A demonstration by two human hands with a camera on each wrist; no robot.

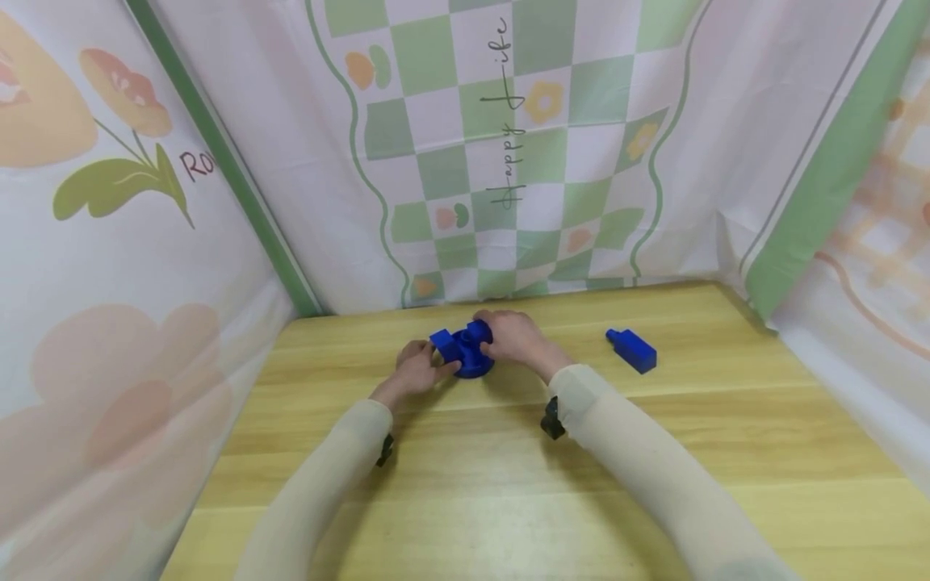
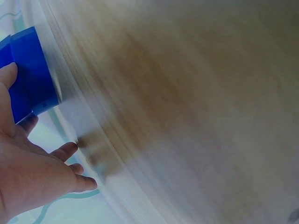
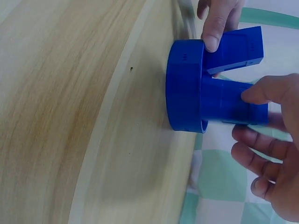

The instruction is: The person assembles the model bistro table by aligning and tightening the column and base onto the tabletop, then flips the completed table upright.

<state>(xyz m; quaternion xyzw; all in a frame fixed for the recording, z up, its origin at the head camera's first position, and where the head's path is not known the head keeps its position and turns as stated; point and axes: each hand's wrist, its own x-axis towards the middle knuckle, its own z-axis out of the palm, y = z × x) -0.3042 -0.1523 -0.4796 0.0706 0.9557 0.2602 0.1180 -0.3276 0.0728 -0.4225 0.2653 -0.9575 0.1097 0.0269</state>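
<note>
A round, shallow blue plastic base [image 1: 475, 369] sits on the wooden table near its back edge. My left hand [image 1: 417, 370] pinches a blue rectangular block [image 3: 243, 45] between thumb and finger; the block leans outward at the base's left side. In the left wrist view, the other fingers of that hand spread away from the blue plastic. My right hand [image 1: 517, 337] grips a blue cylindrical piece [image 3: 222, 100] that stands up from the base. Whether the block and the cylinder are fixed to the base, I cannot tell.
To the right on the table [image 1: 472, 500] lies another blue block with a narrow peg [image 1: 634, 350]. Patterned cloth [image 1: 501, 161] hangs behind the table and along both sides. Each wrist carries a small dark device [image 1: 553, 419].
</note>
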